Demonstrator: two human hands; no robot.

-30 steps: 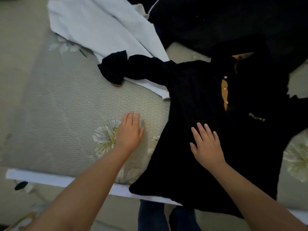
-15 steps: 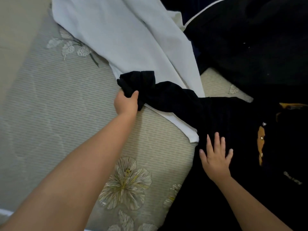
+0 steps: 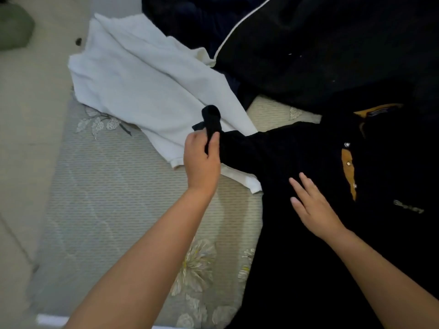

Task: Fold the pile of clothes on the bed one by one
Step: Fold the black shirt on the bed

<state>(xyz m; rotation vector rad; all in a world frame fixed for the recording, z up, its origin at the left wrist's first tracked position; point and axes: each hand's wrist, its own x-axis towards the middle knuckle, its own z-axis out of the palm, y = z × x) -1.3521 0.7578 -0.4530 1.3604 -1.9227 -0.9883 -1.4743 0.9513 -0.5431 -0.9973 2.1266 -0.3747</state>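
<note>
One sleeve [image 3: 240,143] ran leftward from the black shirt [image 3: 308,233] spread on the bed [image 3: 118,210]. The left hand [image 3: 202,162] pinched its cuff; the right hand [image 3: 313,205], fingers straight, pressed the body, nearer the fold line.

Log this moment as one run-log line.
left hand: grips black shirt sleeve | right hand: flat on shirt | white garment: unfolded

Left hand [image 3: 202,160] raised, fingers and thumb curled in a pinch; right hand [image 3: 313,205] flat, fingers straight, spread, palm down.
</note>
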